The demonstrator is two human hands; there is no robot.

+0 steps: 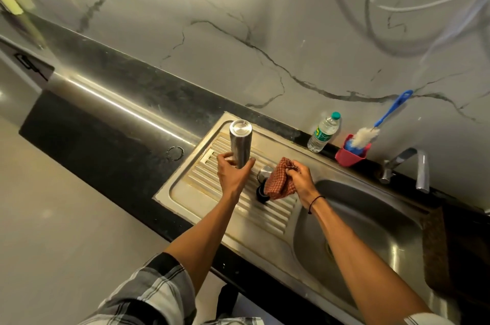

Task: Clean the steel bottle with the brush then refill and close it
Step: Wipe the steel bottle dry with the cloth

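Left hand (233,173) holds steel bottle (240,145), seemingly inverted.

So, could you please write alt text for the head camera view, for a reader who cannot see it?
A person's left hand holds a steel bottle upside down over a sink drainboard, while the right hand grips a checked red cloth. Against the marble wall stand a plastic water bottle and a blue-handled bottle brush in a pink holder, beside the tap.

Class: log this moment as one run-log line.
left hand: holds steel bottle | right hand: grips checked cloth | brush: in pink holder
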